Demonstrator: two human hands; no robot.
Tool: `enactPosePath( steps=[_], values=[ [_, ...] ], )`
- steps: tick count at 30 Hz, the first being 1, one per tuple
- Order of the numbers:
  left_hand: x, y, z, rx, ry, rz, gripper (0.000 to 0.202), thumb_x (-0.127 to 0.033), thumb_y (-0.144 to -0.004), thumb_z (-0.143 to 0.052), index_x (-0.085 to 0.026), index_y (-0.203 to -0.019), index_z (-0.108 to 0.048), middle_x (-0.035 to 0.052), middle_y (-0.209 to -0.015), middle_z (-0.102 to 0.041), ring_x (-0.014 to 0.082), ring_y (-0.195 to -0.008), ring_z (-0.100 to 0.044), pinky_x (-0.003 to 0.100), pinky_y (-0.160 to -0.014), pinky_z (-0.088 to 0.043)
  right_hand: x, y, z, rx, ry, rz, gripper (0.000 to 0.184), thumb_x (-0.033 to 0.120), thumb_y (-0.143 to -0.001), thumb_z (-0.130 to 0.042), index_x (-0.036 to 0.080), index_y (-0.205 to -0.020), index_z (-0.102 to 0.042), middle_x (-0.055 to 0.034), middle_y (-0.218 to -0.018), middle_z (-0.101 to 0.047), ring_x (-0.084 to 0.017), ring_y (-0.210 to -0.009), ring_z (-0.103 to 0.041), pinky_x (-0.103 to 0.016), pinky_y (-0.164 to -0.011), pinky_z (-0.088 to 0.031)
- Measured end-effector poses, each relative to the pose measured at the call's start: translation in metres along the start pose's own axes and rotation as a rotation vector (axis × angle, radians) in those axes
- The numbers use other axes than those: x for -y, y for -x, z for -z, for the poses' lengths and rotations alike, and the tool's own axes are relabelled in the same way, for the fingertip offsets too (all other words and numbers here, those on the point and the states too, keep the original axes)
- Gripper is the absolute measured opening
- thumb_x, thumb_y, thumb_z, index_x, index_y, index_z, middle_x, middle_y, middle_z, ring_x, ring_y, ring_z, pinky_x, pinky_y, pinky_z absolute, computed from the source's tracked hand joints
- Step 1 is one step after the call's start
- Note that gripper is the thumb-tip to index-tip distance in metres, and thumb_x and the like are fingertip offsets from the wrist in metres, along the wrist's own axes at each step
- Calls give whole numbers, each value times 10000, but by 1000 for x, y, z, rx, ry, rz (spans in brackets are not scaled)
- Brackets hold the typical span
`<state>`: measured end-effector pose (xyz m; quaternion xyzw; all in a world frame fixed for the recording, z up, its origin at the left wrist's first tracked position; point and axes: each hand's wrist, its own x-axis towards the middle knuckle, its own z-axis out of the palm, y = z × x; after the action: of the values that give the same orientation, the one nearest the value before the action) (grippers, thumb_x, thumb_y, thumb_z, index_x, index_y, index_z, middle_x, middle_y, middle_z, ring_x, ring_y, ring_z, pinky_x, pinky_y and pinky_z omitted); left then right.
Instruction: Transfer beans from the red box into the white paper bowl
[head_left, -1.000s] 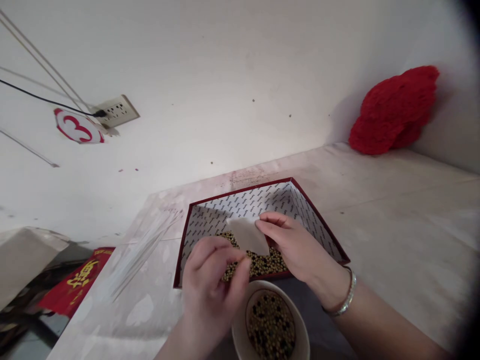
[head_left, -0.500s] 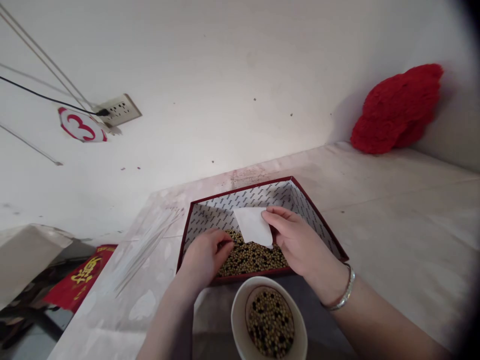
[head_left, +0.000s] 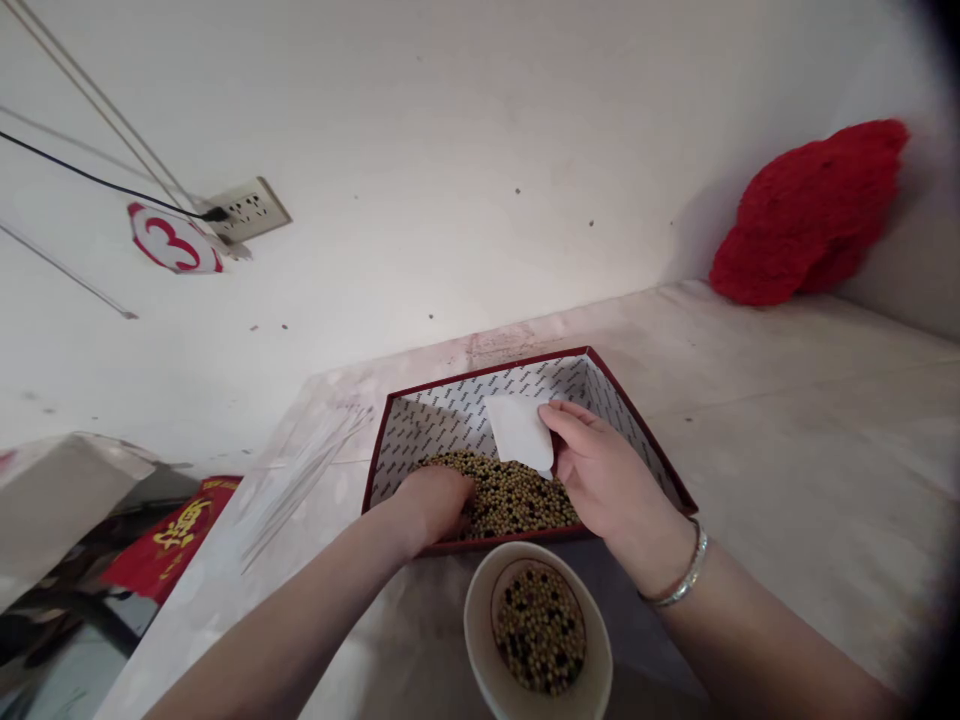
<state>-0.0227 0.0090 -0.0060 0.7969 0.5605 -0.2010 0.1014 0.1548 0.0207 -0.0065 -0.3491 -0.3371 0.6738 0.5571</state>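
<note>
A shallow dark-red box [head_left: 642, 436] with a patterned white lining sits on the pale table and holds a heap of small yellow-green beans [head_left: 517, 495]. My left hand [head_left: 433, 503] is down in the beans at the box's near left, fingers curled into the heap and partly hidden. My right hand [head_left: 604, 478] pinches a small white card [head_left: 519, 432] upright over the beans. A white paper cup [head_left: 491, 655] holding more beans, some dark, stands just in front of the box.
A red fuzzy cushion [head_left: 810, 215] leans in the far right corner. On the wall are a power socket [head_left: 249, 208] with a black cable and a round "3" sign [head_left: 174, 241]. Red printed paper [head_left: 178, 527] lies beyond the table's left edge.
My left hand let go of the card, moved down and forward, and sank into the beans. My right hand lifted the card slightly toward the box's far side.
</note>
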Motion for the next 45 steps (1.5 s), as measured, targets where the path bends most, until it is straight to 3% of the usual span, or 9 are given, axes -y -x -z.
enactPosePath(
  steps=[7,14,18,20,24,27,33,41,45],
  values=[
    [-3,-2,-1,24,-64,-24,146,-213,-619,-592,-217,-710,-707,60,-699,-707,244,-677,-651,292,-566,-464,-1,-1,0,-12,-99,-70,165,336,-685,-636,203,-678,-539,39,-545,-509,-118,-501,-464,-236,-466,-324],
    [-5,4,5,-236,-49,40,301,-328,-817,-461,-182,-647,-662,71,-719,-657,222,-672,-619,323,-606,-460,-4,-3,1,14,-171,-83,131,279,-701,-653,199,-674,-553,63,-522,-464,-94,-471,-393,-234,-476,-290],
    [-5,15,10,-447,-6,145,337,-280,-895,-340,-168,-723,-607,71,-782,-615,209,-756,-590,348,-704,-461,-6,-4,2,34,-189,-107,123,285,-703,-665,200,-724,-578,54,-572,-514,-98,-503,-422,-232,-490,-307],
    [-9,23,12,-633,92,195,294,-251,-902,-329,-163,-763,-572,70,-809,-591,197,-783,-571,346,-720,-462,-7,-3,2,48,-158,-113,118,283,-702,-665,199,-717,-583,57,-563,-507,-93,-492,-408,-233,-502,-320],
    [-28,36,12,-1156,375,65,92,-173,-829,-507,-180,-866,-590,35,-861,-573,153,-803,-556,296,-719,-476,-6,0,2,104,-46,-129,115,285,-704,-661,197,-696,-587,50,-604,-527,-92,-535,-436,-224,-528,-340],
    [-41,36,9,-1335,356,-23,220,-102,-761,-602,-195,-958,-634,32,-879,-570,143,-816,-549,290,-734,-479,-4,4,2,122,92,-140,128,318,-718,-651,211,-777,-614,31,-704,-576,-111,-627,-483,-222,-557,-354],
    [-47,24,5,-1329,281,-46,266,-87,-743,-632,-193,-986,-661,39,-819,-600,148,-750,-534,315,-681,-472,-1,7,2,261,205,-130,126,319,-747,-611,197,-720,-602,30,-640,-516,-120,-613,-453,-237,-566,-353],
    [-47,20,1,-1298,195,-37,251,-101,-767,-604,-165,-1005,-648,55,-866,-630,160,-768,-563,338,-704,-479,1,5,1,277,372,10,147,293,-773,-571,183,-678,-593,32,-616,-464,-120,-609,-399,-244,-578,-316],
    [-49,20,-1,-1210,145,-39,323,-123,-791,-557,-149,-1111,-591,88,-966,-628,202,-833,-577,387,-736,-477,2,5,1,247,435,39,154,289,-777,-551,181,-673,-584,24,-623,-466,-130,-616,-406,-257,-590,-317]
  ],
)
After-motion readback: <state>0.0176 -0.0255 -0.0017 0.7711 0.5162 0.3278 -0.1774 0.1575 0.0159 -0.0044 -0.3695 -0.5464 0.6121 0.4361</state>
